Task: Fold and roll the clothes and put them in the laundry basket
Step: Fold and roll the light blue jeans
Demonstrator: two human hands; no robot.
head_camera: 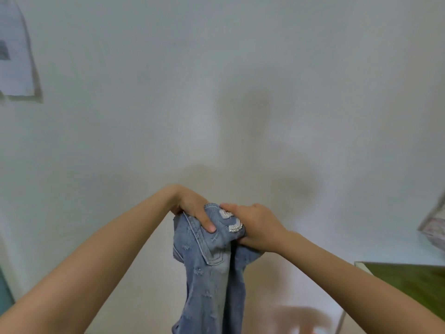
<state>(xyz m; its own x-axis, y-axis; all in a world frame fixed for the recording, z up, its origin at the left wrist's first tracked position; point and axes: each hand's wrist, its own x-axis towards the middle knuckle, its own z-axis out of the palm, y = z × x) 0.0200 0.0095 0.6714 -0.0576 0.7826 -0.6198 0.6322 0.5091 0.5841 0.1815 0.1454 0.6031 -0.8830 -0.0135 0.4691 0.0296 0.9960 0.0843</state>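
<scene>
Denim garment (212, 273): light blue, distressed, held up in the air in front of a white wall (216, 92). The top end is bunched between both hands. The rest hangs straight down below them and runs out of the bottom of the view. A seamed pocket edge shows just below the left hand. A white patch (232, 221) edged with small shiny beads sits on the bunched top, between the two hands.

Left hand (193, 208): fingers curled over the top left of the bunch, thumb pressed onto the front of the denim. It grips the garment.

Right hand (256, 226): wrapped round the right side of the bunch, fingertips at the patch. It grips the garment. The two hands are just beside each other, and both forearms are bare.

Surroundings:
- A green-topped bench (409, 283) lies below and right of the right hand, well apart.
- A patterned item (433, 227) is far right of the right hand, too cropped to identify.
- A sheet of paper (14, 51) is on the wall, far up and left of the left hand.
- A blurred pinkish shape (293, 319) lies below the right forearm, possibly a stool.
</scene>
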